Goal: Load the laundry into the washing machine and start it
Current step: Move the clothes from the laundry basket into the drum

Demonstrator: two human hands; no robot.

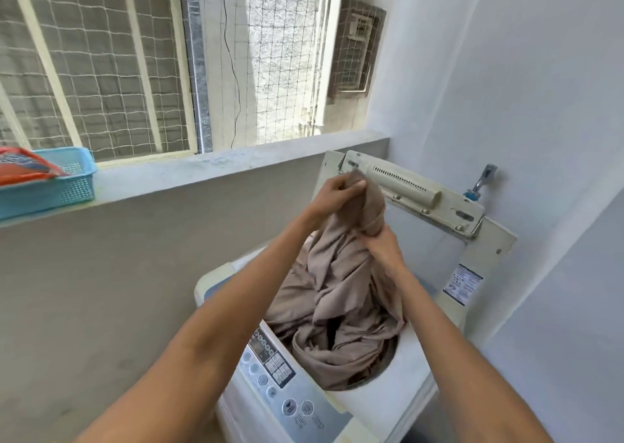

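Observation:
A white top-loading washing machine stands in the corner, its lid raised upright against the wall. A large beige cloth is bunched in the drum opening and rises above it. My left hand grips the cloth's top end, held high over the drum. Just below and to the right, my right hand grips the cloth too. The control panel with its round buttons runs along the machine's near left side.
A blue plastic basket holding an orange packet sits on the window ledge at the left. A water tap juts from the wall behind the lid. Walls close in at the right and behind.

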